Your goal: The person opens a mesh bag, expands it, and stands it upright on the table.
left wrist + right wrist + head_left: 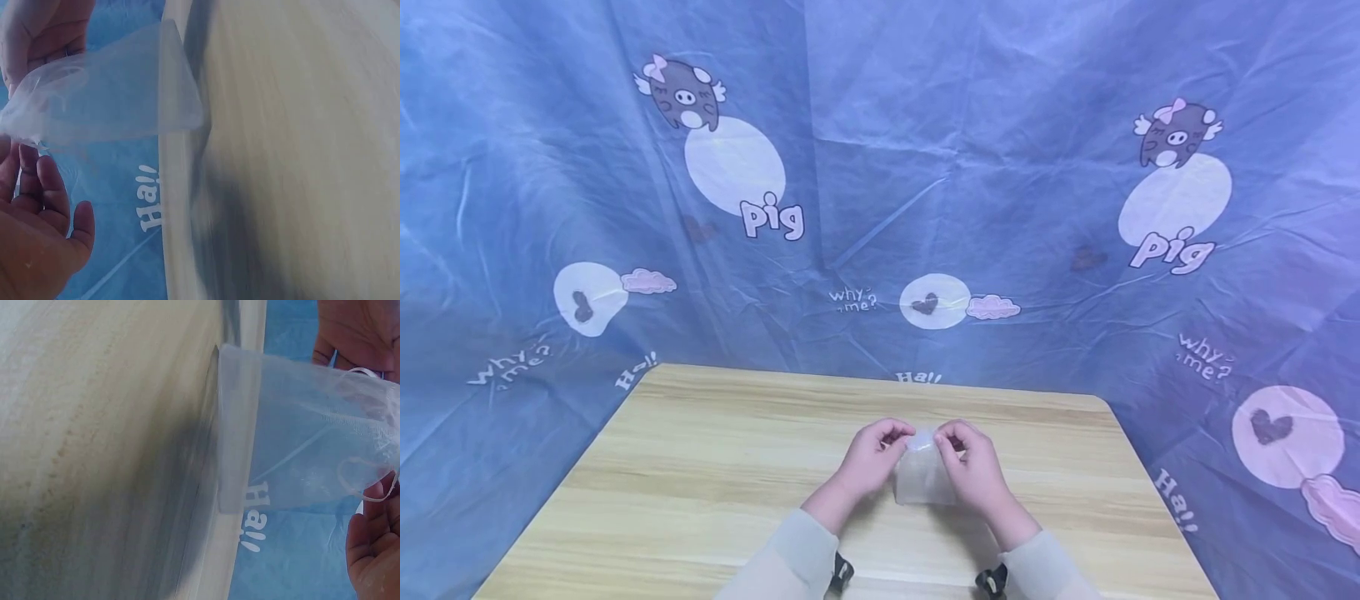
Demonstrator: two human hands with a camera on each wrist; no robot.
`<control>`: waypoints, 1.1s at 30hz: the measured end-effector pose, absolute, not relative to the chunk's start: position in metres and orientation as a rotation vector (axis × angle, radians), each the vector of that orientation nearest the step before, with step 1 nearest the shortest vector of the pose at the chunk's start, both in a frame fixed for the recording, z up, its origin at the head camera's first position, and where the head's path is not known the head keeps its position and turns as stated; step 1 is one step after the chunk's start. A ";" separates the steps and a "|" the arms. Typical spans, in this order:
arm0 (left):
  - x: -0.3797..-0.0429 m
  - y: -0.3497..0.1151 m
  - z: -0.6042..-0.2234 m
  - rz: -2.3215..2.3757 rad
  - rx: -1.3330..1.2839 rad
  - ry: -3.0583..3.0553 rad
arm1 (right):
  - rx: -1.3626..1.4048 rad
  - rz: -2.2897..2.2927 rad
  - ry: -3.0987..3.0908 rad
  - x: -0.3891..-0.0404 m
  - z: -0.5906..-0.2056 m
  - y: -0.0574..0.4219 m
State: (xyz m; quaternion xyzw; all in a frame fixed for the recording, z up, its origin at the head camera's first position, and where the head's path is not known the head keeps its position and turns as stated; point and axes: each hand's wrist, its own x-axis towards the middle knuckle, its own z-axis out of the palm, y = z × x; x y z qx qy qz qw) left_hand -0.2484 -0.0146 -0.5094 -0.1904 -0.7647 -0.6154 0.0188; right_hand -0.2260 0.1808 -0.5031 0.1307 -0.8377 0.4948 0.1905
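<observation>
Pinching a sheer bag inside the desk's edges, left hand and right hand apparently open it, needing even tension next.

Cloth, printed lettering, head view: "pig", two, at ten and three o'clock; "why me?", three, near centre, at nine and three; "Ha!!", three, at five, four and half past eight; one "Ha!!" in each wrist view.
</observation>
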 end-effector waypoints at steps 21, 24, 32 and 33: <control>-0.241 -0.008 -0.507 -1.766 -0.667 -2.383 | 0.386 1.329 -2.315 -0.224 -0.506 0.175; -0.239 -0.008 -0.505 -1.763 -0.690 -2.382 | 0.391 1.325 -2.302 -0.224 -0.506 0.174; -0.238 -0.007 -0.502 -1.675 -0.731 -2.386 | 0.351 1.336 -2.320 -0.222 -0.505 0.170; -0.238 -0.007 -0.502 -1.666 -0.726 -2.392 | 0.343 1.343 -2.328 -0.222 -0.504 0.170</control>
